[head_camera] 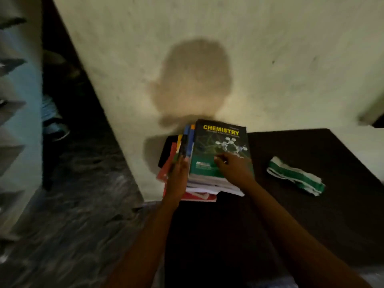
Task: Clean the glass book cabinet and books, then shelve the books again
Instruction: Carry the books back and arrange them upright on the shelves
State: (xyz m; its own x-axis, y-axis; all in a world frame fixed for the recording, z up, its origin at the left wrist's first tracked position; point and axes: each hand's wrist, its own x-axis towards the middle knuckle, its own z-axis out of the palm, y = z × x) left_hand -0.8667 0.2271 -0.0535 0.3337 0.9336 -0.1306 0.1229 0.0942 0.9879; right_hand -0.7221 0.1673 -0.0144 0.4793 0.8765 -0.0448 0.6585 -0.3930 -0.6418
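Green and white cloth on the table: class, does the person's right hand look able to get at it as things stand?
Probably yes. The right hand rests on the Chemistry book, and the cloth lies to its right on the dark table with only bare tabletop between them.

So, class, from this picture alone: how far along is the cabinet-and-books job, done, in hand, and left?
Done: the books sit stacked on the dark table, the cloth lying beside them. In hand: the left hand presses their side; the right hand rests on the Chemistry book. Left: shelving; whether wiping is finished cannot be told.
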